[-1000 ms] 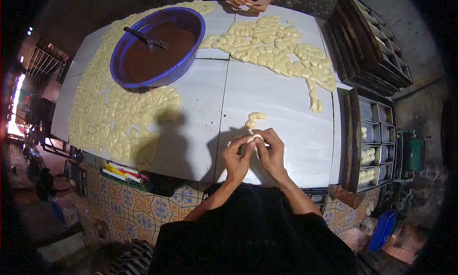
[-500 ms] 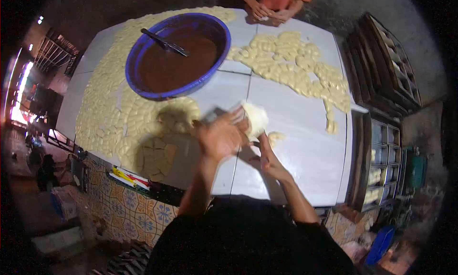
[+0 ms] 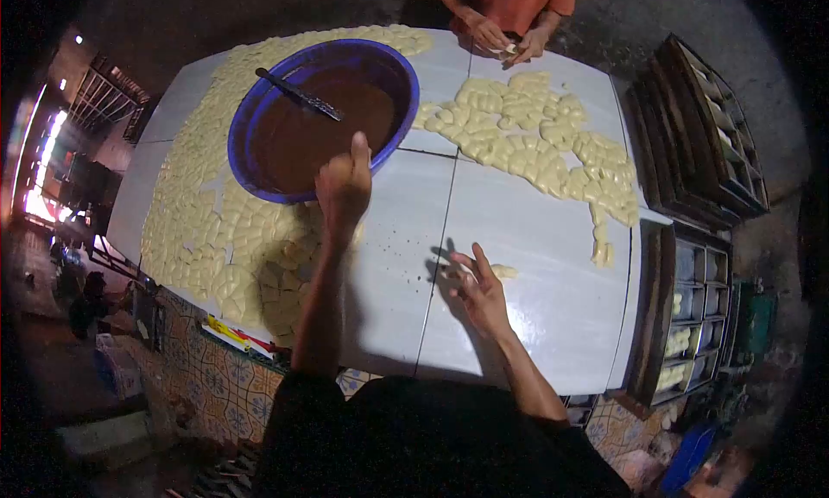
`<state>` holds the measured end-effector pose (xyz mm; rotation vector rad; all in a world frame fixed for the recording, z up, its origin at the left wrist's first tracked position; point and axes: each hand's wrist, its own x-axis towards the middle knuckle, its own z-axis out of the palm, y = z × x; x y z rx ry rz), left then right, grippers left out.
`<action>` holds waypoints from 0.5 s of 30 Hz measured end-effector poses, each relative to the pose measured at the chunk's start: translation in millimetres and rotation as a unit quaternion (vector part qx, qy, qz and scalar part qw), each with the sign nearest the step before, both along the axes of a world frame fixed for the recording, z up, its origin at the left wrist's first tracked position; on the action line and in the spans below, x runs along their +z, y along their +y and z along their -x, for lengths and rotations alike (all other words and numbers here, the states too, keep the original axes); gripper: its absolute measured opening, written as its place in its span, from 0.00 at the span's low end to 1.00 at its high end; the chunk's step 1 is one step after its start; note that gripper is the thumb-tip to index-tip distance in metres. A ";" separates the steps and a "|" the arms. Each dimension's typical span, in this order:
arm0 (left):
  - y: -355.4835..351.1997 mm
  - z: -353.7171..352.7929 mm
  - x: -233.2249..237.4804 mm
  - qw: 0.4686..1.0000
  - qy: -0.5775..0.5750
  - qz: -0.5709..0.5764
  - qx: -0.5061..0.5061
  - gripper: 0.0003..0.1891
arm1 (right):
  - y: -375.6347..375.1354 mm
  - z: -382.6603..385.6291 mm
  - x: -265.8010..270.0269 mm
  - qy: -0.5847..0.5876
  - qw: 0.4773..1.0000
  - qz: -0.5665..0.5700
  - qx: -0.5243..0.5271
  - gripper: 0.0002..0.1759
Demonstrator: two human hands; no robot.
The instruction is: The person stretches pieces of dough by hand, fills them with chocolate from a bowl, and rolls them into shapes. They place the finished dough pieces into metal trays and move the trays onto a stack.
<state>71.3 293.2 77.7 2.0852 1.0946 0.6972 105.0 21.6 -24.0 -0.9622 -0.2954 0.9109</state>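
My left hand [image 3: 344, 187] is over the near right rim of a blue basin [image 3: 408, 122] of brown filling [image 3: 324, 131]. Its fingers are curled and its thumb points up; what they hold, if anything, is hidden. A dark-handled spatula [image 3: 302, 97] rests in the basin. To the right, my right hand [image 3: 482, 298] hovers over the white tabletop [image 3: 535, 230] with its fingers apart, beside a small pale dough piece [image 3: 503, 272]. Small brown specks [image 3: 410, 258] lie between my hands. Flattened dough pieces [image 3: 203, 230] cover the left side; more dough [image 3: 527, 144] lies at the back right.
Across the table, a person in orange [image 3: 509, 10] works something small between both hands. Stacked trays [image 3: 699, 127] stand at the right, with a compartmented tray [image 3: 691, 308] nearer. Yellow and red packets [image 3: 237, 336] are by the near left edge.
My hands have moved apart. My left hand has gone up and left to the basin; my right has shifted slightly down. The pale dough mass they held is no longer visible, and brown specks now show.
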 end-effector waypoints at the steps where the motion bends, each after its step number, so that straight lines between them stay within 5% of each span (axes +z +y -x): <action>1: -27.9 6.7 -5.3 0.944 -0.198 0.264 -0.022 0.40 | 4.8 0.7 4.1 0.074 0.997 -0.021 -0.013 0.35; 2: -59.5 22.1 -7.1 0.869 -0.269 0.411 -0.062 0.43 | 8.3 -0.1 10.2 0.146 0.989 -0.013 -0.006 0.32; 3: -86.4 32.9 -31.2 0.722 -0.358 0.545 -0.230 0.45 | 10.8 -1.3 17.1 0.217 0.976 -0.005 0.001 0.29; 4: -118.9 41.4 -7.9 0.717 -0.292 0.605 -0.187 0.42 | 7.2 1.8 19.5 0.289 0.957 0.002 0.009 0.26; 6: -165.6 50.4 -33.3 0.739 -0.304 0.602 -0.015 0.29 | -11.9 6.3 7.6 0.176 0.978 0.105 -0.026 0.20; 9: -205.0 64.7 -40.3 0.750 -0.292 0.593 -0.024 0.23 | -36.0 22.6 34.6 -0.113 0.972 0.192 -0.072 0.18; 10: -213.6 71.4 -46.7 0.741 -0.297 0.598 -0.067 0.20 | -47.8 29.0 25.0 -0.312 0.924 0.201 -0.091 0.20; 11: -222.1 76.3 -46.5 0.803 -0.249 0.530 -0.111 0.18 | -61.4 33.8 20.2 -0.497 0.836 0.207 -0.106 0.22; 13: -234.7 81.4 -45.6 0.892 -0.148 0.372 -0.210 0.16 | -84.8 32.0 20.9 -0.558 0.804 0.202 -0.043 0.24; 15: -248.1 84.5 -59.3 0.923 -0.136 0.302 -0.198 0.15 | -100.7 23.5 12.9 -0.502 0.855 0.122 -0.048 0.22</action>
